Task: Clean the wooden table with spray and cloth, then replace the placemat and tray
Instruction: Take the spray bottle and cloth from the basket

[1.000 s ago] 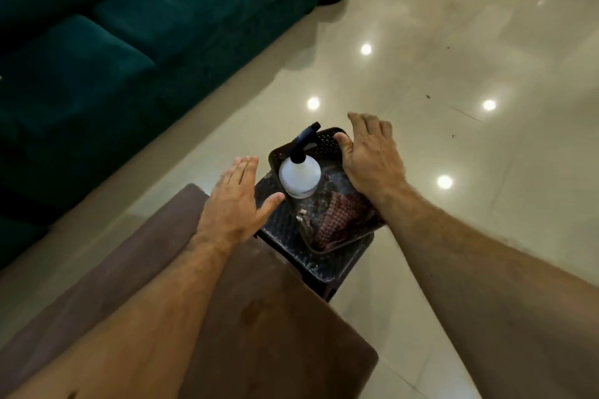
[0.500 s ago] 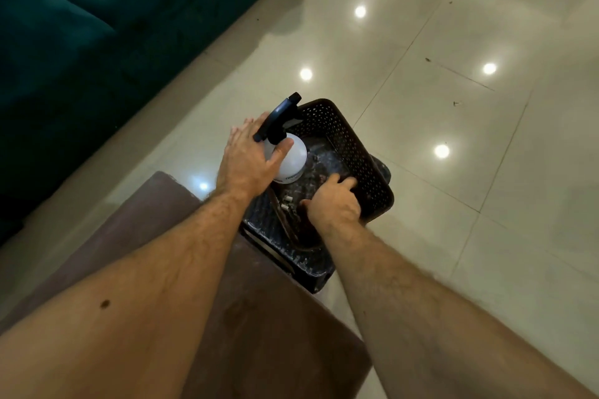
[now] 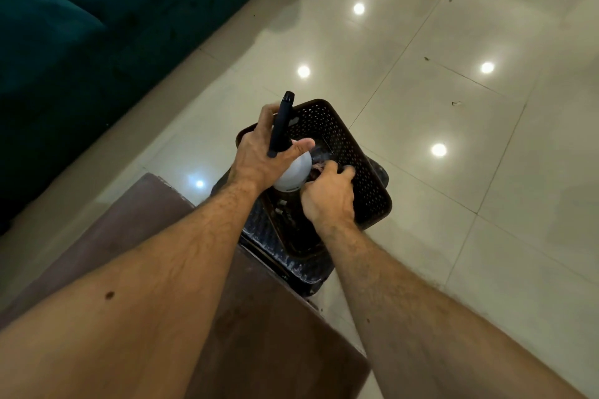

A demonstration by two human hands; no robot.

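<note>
Big stuff first: green sofa (image 3: pixel 81 26) top left, shiny tile floor (image 3: pixel 453 107) w/ light reflections, and the wooden table (image 3: pixel 265 334) running up the middle under both forearms. At its far end there's a dark stool (image 3: pixel 259 230) w/ a perforated black basket (image 3: pixel 353 155) on top. Left hand (image 3: pixel 259 159) is wrapped around the spray bottle (image 3: pixel 293 172), fingers curled at the neck, thumb over the white body. Bottle's long axis is tilted, black nozzle pointing up and away, and it's right at the basket's near-left side. Right hand (image 3: pixel 327 194) is down inside the basket just beside the bottle, fingers curled onto smth reddish, prob the cloth (image 3: pixel 319 168), but can't tell for sure. So imo both pickups are straight lifts toward the table.
</note>
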